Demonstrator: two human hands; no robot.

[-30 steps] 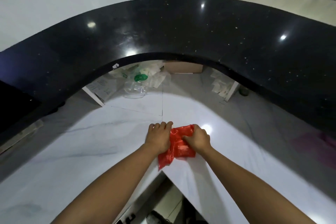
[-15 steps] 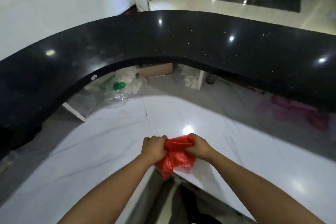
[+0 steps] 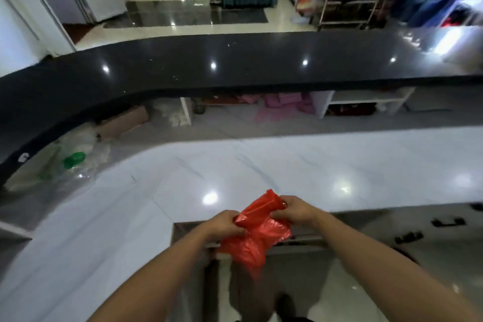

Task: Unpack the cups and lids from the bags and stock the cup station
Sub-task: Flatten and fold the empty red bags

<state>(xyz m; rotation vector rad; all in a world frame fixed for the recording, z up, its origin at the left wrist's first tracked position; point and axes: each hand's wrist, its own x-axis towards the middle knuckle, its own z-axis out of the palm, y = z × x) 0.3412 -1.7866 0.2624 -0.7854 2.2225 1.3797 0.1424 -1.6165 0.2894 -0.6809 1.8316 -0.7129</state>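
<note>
A crumpled red plastic bag (image 3: pixel 257 235) hangs in the air in front of the white marble counter's (image 3: pixel 287 170) near edge. My left hand (image 3: pixel 225 225) grips its left side with curled fingers. My right hand (image 3: pixel 294 208) pinches its upper right corner. The bag's lower part droops below my hands, over the gap at the counter's edge. No cups or lids show in the bag.
A raised black counter top (image 3: pixel 235 65) curves round the far side. Under it lie clear plastic bags with a green lid (image 3: pixel 74 159), a cardboard box (image 3: pixel 122 123), pink packets (image 3: pixel 285 102) and a white shelf (image 3: pixel 366 100). A person stands far back beyond the counter.
Both hands lifted the red bag off the white counter and drew it back past the edge. My view swung up and to the right, showing more of the room.
</note>
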